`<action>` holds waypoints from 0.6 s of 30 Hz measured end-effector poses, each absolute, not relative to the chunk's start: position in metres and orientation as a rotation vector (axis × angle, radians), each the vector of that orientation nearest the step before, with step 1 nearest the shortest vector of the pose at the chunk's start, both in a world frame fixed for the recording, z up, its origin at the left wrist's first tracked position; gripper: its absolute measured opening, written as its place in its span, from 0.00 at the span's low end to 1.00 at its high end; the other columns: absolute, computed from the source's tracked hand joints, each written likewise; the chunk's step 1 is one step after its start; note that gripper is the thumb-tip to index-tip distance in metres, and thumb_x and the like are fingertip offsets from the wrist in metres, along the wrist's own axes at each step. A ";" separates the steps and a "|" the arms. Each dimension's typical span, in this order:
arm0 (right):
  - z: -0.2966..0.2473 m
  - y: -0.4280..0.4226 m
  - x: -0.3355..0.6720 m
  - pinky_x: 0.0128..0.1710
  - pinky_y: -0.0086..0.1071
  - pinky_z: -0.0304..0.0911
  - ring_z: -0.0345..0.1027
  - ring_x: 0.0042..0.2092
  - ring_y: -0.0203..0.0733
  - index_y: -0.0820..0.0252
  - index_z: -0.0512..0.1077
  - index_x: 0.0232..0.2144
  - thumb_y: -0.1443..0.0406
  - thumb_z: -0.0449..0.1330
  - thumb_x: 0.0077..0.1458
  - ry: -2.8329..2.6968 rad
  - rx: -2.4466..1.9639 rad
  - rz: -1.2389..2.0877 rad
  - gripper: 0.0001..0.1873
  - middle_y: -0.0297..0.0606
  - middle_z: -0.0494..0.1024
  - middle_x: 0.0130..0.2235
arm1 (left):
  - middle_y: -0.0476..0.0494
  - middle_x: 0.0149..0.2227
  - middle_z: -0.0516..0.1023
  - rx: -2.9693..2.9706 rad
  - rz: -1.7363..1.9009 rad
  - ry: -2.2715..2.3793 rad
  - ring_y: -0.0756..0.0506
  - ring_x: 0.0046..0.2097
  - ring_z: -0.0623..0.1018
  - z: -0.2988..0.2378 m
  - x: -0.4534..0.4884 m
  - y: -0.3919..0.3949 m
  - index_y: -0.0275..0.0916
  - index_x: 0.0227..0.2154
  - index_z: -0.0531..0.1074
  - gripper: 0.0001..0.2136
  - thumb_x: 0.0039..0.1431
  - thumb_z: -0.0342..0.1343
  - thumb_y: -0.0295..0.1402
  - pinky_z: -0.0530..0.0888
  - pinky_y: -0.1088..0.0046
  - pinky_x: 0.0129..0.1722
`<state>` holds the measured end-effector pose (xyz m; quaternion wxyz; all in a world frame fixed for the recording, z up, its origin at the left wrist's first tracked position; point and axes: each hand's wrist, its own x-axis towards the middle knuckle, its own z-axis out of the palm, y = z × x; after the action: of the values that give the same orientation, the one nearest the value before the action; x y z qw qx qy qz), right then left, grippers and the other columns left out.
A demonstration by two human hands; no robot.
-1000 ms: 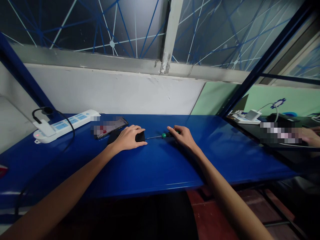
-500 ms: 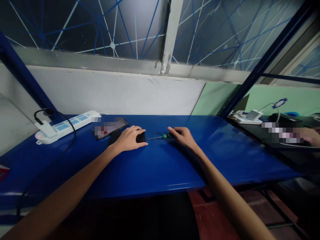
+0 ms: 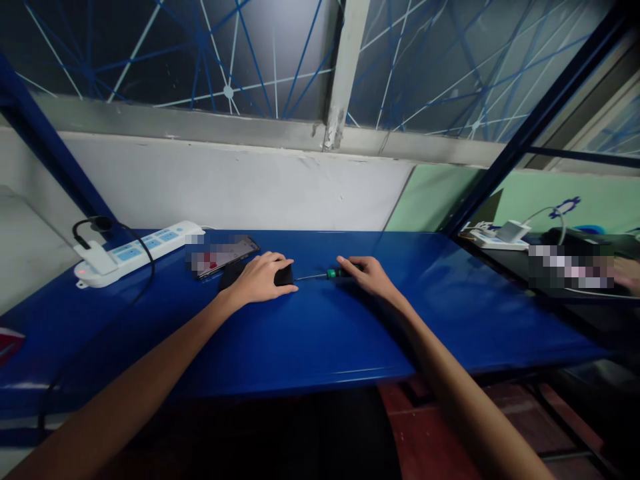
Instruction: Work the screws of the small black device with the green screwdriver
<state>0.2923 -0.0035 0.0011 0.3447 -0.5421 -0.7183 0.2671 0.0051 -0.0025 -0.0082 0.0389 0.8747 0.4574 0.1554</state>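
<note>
A flat black object, box-like and partly covered, lies on the blue table under my left hand. My left thumb and fingers grip it along its two long sides, near its right end. The fingers of my right hand are wrapped round the handle of a screwdriver with a green and black grip. Its thin metal shaft lies level and points left. The tip reaches the black object's right end; whether it touches a screw there is too small to tell.
Behind my left hand lies a phone with its screen lit. A white power strip with a plugged-in black cable sits at the back left. Beyond the blue table, another person's hand is at the far right, by a white charger.
The whole view has shifted slightly. Both hands, the black object and the screwdriver keep nearly the same places relative to each other.
</note>
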 end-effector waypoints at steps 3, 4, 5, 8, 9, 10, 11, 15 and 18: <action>0.003 -0.004 0.293 0.23 0.29 0.46 0.51 0.23 0.32 0.59 0.67 0.30 0.46 0.62 0.50 -1.842 -1.298 0.903 0.22 0.28 0.63 0.21 | 0.35 0.57 0.70 2.675 0.473 1.400 0.33 0.56 0.70 -0.007 0.005 -0.003 0.40 0.59 0.67 0.33 0.57 0.52 0.57 0.70 0.56 0.50; 0.003 -0.004 0.294 0.22 0.29 0.46 0.51 0.22 0.32 0.58 0.66 0.33 0.47 0.64 0.48 -1.812 -1.290 0.977 0.22 0.27 0.63 0.21 | 0.35 0.57 0.70 2.673 0.471 1.399 0.33 0.56 0.70 -0.007 0.005 -0.003 0.40 0.59 0.67 0.33 0.57 0.52 0.57 0.70 0.56 0.50; 0.003 -0.004 0.295 0.22 0.29 0.45 0.50 0.21 0.32 0.57 0.65 0.33 0.47 0.65 0.47 -1.784 -1.294 1.027 0.23 0.26 0.62 0.20 | 0.34 0.57 0.70 2.672 0.472 1.397 0.33 0.55 0.70 -0.007 0.005 -0.003 0.40 0.59 0.67 0.33 0.57 0.52 0.57 0.70 0.56 0.49; 0.000 -0.002 0.294 0.22 0.30 0.44 0.48 0.21 0.32 0.58 0.63 0.25 0.43 0.60 0.51 -1.804 -1.380 0.923 0.25 0.27 0.59 0.18 | 0.35 0.57 0.71 2.674 0.484 1.388 0.33 0.55 0.70 -0.007 0.005 -0.004 0.41 0.59 0.67 0.33 0.57 0.52 0.57 0.70 0.55 0.49; -0.001 -0.002 0.294 0.23 0.30 0.44 0.48 0.22 0.32 0.58 0.60 0.21 0.42 0.57 0.53 -1.842 -1.423 0.825 0.27 0.28 0.58 0.18 | 0.35 0.57 0.71 2.676 0.484 1.387 0.33 0.55 0.70 -0.006 0.005 -0.004 0.41 0.59 0.67 0.33 0.58 0.52 0.57 0.70 0.55 0.49; -0.002 -0.002 0.293 0.23 0.31 0.43 0.47 0.22 0.33 0.58 0.58 0.19 0.41 0.54 0.55 -1.882 -1.461 0.730 0.29 0.28 0.56 0.17 | 0.35 0.57 0.71 2.677 0.479 1.389 0.34 0.55 0.70 -0.006 0.006 -0.005 0.40 0.59 0.67 0.33 0.58 0.52 0.57 0.70 0.56 0.50; -0.002 -0.002 0.293 0.24 0.31 0.43 0.47 0.23 0.33 0.58 0.57 0.17 0.41 0.51 0.56 -1.917 -1.484 0.659 0.31 0.29 0.56 0.18 | 0.34 0.57 0.70 2.678 0.472 1.391 0.34 0.55 0.70 -0.006 0.006 -0.005 0.39 0.59 0.67 0.33 0.58 0.52 0.56 0.69 0.56 0.50; -0.001 -0.002 0.294 0.25 0.30 0.48 0.52 0.25 0.34 0.59 0.66 0.27 0.44 0.57 0.54 -1.905 -1.413 0.759 0.24 0.29 0.63 0.22 | 0.34 0.57 0.70 2.682 0.458 1.397 0.33 0.55 0.70 -0.004 0.007 -0.006 0.38 0.59 0.67 0.32 0.58 0.52 0.55 0.69 0.57 0.50; 0.000 -0.001 0.297 0.23 0.29 0.48 0.52 0.22 0.33 0.58 0.66 0.32 0.46 0.64 0.48 -1.836 -1.383 0.942 0.23 0.27 0.63 0.20 | 0.35 0.57 0.70 2.681 0.452 1.396 0.34 0.55 0.70 -0.005 0.006 -0.005 0.39 0.59 0.67 0.32 0.58 0.53 0.55 0.70 0.57 0.50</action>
<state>0.2967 -0.0007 0.0003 0.3231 -0.5269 -0.6995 0.3588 0.0064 -0.0049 -0.0045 0.0427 0.8764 0.4563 0.1478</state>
